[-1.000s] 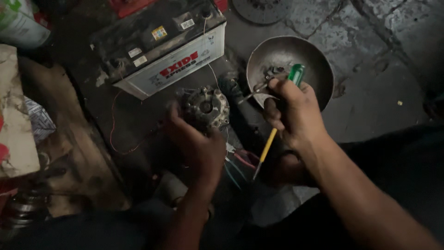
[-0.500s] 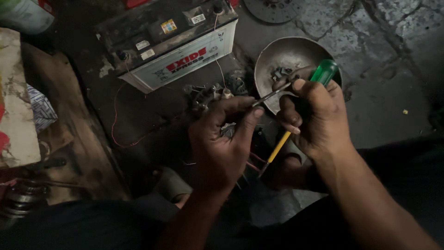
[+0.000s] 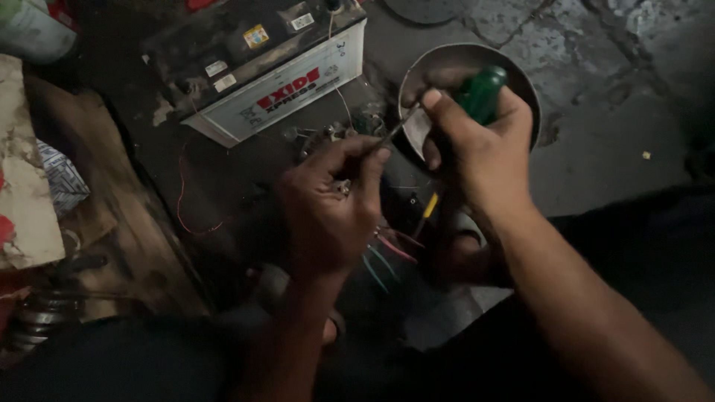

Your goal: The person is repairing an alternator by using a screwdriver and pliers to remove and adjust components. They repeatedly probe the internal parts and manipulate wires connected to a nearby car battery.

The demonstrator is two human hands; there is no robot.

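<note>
While the right hand (image 3: 484, 160) grips the green-handled screwdriver (image 3: 480, 93) by its hard plastic handle, the left hand (image 3: 331, 205) clasps a small, dark, greasy metal motor part (image 3: 328, 141) on the floor beside the battery (image 3: 261, 67), likely heavy, rigid, slippery.

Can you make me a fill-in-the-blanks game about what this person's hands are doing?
1. The right hand holds a screwdriver with a ____ handle.
2. The left hand grips a small ____ part.
3. Behind the hands stands a boxy car ____ with a white front.
4. The round metal ____ lies on the floor behind the right hand.

Missing words: green; metal; battery; bowl
</note>
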